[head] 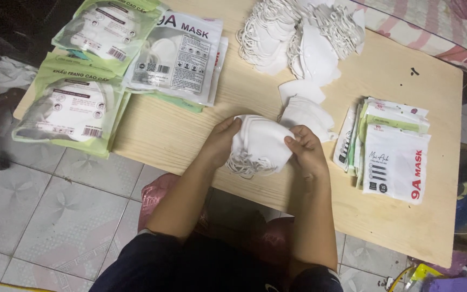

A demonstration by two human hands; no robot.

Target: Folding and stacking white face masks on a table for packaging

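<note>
- The left hand and the right hand hold together one small stack of white masks. Both hands are closed on it, one at each end, fingers on top and thumbs toward the person.
- I take the wooden table as landmark. The stack is held just above its near edge, about in the middle of that edge.
- The ear loops hang loose below the stack on the left-hand side. To do this step well, I think the edges should be made even and the loops tucked in, so the stack stays flat and thin. A light squeeze seems enough, because the soft masks can crease.
- Just behind the stack lies a second small pile of folded masks on the table, touching or almost touching it.
- At the far side of the table is one big heap of loose masks. The masks in it are too many and too tangled to count.
- On the right part of the table there is one pile of flat empty pouches, white and green. I cannot count them exactly.
- On the left part I count three filled packs: two green packs and one white pack. More seem to lie under it.
</note>
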